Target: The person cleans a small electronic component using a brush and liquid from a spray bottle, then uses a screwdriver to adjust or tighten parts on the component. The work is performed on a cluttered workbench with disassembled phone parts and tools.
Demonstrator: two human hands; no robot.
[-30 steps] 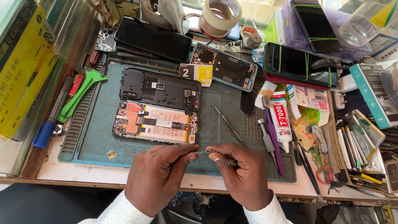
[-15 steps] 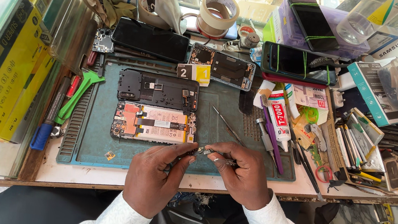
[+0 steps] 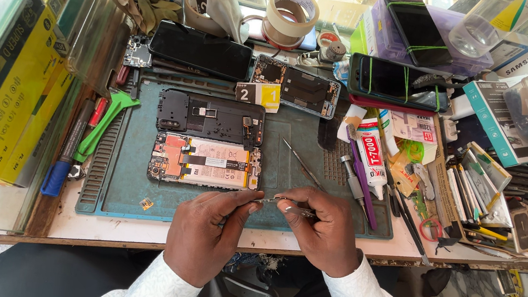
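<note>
A cluttered repair bench fills the frame, with a teal work mat [image 3: 288, 171] at its centre. At the lower middle, the left hand [image 3: 203, 232] and right hand [image 3: 324, 233] meet over the mat's near edge, fingers pinched shut on a small metal part [image 3: 274, 201] and tweezers [image 3: 297, 209]. Just above them lies an opened phone [image 3: 205, 161]; a roll of tape [image 3: 292, 8] sits at the top.

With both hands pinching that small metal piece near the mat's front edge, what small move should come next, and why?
Probably steady it first: lower both wrists onto the blue mat. The left hand and right hand pinch a small metal part between fingertips, in the air in front of the opened phone, so it could slip. What the part is cannot be told.
</note>
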